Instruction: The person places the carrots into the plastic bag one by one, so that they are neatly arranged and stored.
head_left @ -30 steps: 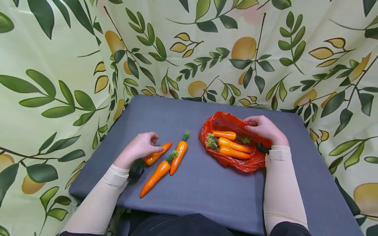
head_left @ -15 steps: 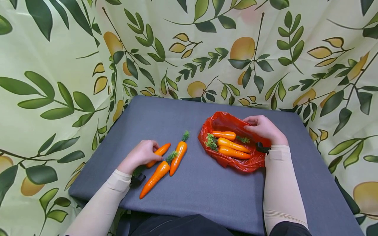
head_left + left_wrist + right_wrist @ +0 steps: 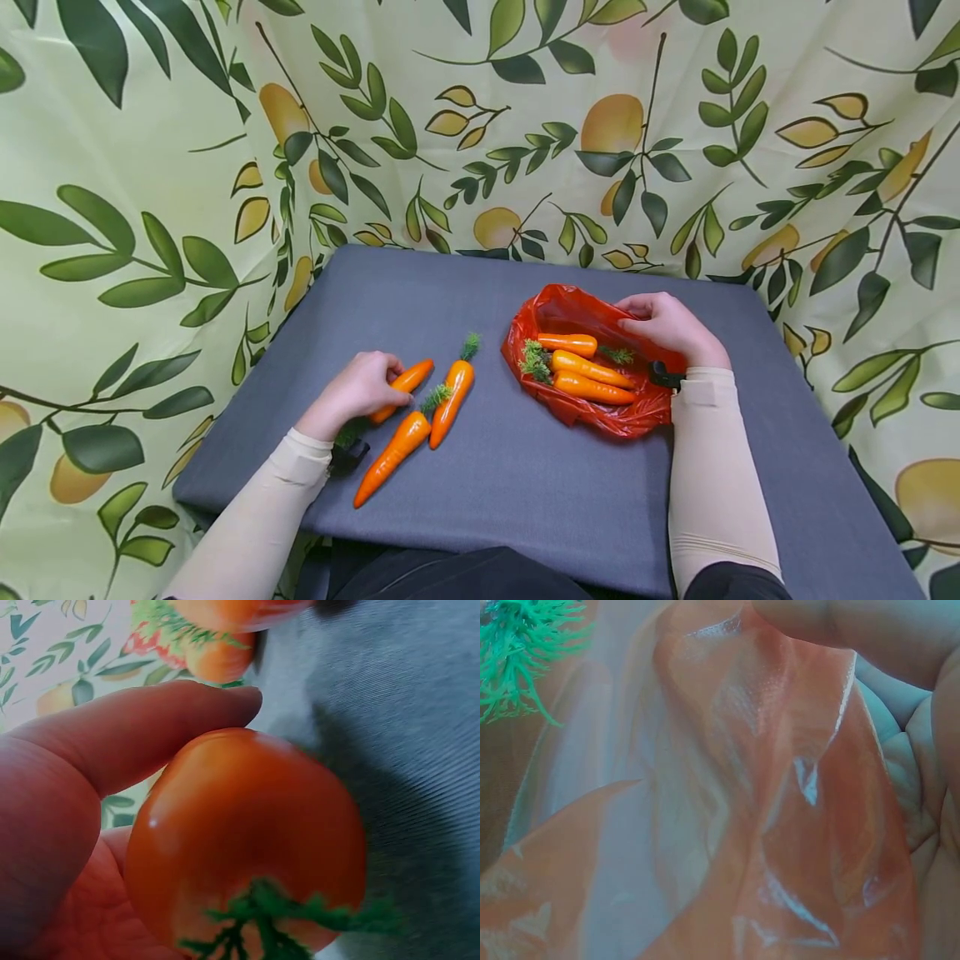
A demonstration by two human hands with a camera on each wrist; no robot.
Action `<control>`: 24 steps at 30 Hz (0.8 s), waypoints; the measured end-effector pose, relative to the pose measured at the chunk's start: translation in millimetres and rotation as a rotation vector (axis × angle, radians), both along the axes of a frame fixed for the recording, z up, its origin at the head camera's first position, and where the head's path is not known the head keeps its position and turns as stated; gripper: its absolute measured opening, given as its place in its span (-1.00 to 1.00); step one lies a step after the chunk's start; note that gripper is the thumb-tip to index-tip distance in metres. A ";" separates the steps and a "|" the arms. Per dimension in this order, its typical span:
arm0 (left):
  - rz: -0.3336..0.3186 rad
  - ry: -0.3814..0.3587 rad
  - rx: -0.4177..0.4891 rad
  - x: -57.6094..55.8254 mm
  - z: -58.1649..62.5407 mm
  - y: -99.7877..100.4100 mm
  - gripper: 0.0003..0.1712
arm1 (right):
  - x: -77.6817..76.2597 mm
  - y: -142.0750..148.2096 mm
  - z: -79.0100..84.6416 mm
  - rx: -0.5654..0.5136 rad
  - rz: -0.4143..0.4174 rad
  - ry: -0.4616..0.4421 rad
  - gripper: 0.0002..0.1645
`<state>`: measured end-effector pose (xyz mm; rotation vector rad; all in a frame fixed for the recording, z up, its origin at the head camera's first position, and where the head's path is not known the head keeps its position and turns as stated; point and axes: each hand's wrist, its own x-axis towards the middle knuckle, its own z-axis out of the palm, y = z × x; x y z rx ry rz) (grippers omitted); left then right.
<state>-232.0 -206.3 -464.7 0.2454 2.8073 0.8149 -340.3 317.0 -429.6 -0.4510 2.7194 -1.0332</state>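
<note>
Pale hanging sheets printed with green leaves and orange fruit (image 3: 495,158) close in the back and sides of a worktop covered in grey-blue cloth (image 3: 495,492). Two glossy orange toy carrots with frilly green tops lie between the left hand (image 3: 362,387) and the bag: the nearer loose carrot (image 3: 393,458) points its tip towards the front edge, and its leafy top meets the farther loose carrot (image 3: 453,402). Left grip: thumb and fingers clamped round a third glossy orange toy carrot (image 3: 410,379), just beside those two; whether it touches the worktop cannot be told. Well to the right sits a crinkled, thin red plastic bag (image 3: 551,400), its mouth wide. Inside lie three more orange carrots (image 3: 591,367), the lower two with green tops to the left, the upper one with its top to the right. Right grip: the right hand (image 3: 667,325) pinches the bag's far right rim between thumb and fingers.
</note>
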 end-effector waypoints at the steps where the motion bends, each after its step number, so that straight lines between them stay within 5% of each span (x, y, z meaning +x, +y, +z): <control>1: -0.001 0.007 0.000 -0.6 2.4 0.4 -0.66 | 0.1 -0.1 0.0 -0.002 -0.002 0.003 -0.61; 13: -0.054 0.135 -0.022 -11.4 46.0 11.5 -0.66 | 0.9 0.0 1.3 -0.005 -0.053 0.072 -0.65; 24: -0.170 0.286 -0.035 -24.8 93.9 48.2 -0.68 | 1.6 0.7 2.1 -0.011 -0.084 0.077 -0.63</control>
